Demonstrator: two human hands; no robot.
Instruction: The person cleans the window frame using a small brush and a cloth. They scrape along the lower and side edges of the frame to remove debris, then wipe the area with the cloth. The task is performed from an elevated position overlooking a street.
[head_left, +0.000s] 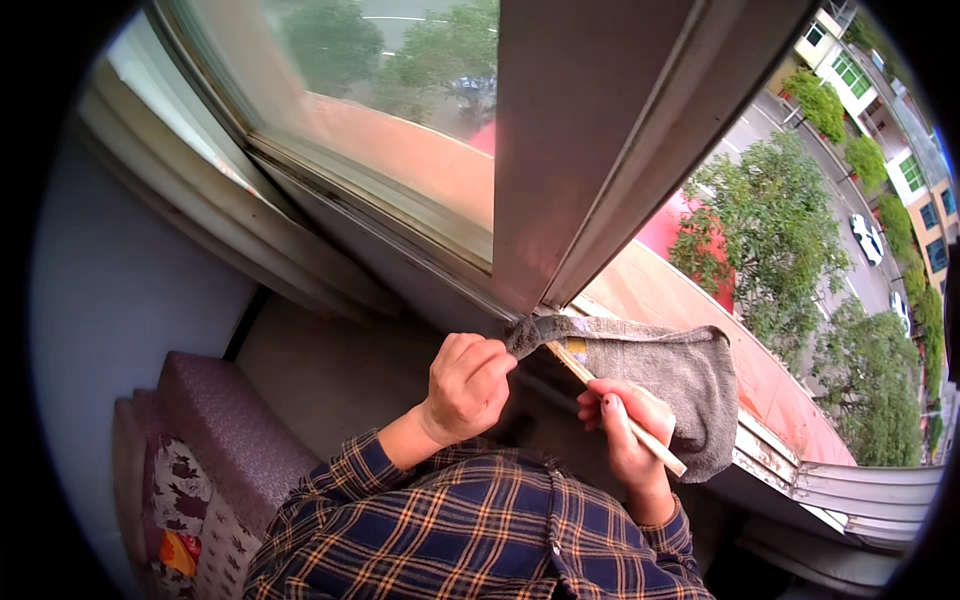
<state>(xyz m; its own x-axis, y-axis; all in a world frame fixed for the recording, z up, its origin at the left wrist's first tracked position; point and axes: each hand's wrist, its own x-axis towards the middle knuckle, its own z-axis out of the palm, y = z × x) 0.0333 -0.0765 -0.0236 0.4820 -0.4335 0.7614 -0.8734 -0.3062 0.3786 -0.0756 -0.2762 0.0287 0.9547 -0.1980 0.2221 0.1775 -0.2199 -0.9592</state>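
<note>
A grey cloth (667, 375) lies over the sill track at the corner of the window frame (577, 150), its right part hanging down. My left hand (469, 386) pinches the cloth's twisted left end just below the frame's foot. In my right hand (630, 424) is a thin wooden stick (656, 450), held like a pen between thumb and fingers. The stick's far tip meets the underside of the cloth near a yellow patch, and the exact contact there is partly hidden. Behind my right hand the cloth droops close to the wrist.
The sliding window's glass pane (390, 97) stands at the upper left, beside a pale curtain (225, 195). Dirty sill rails (765, 450) run to the lower right. Outside are a pink ledge (652, 292), trees and a street. A purple upholstered seat (225, 427) stands at lower left.
</note>
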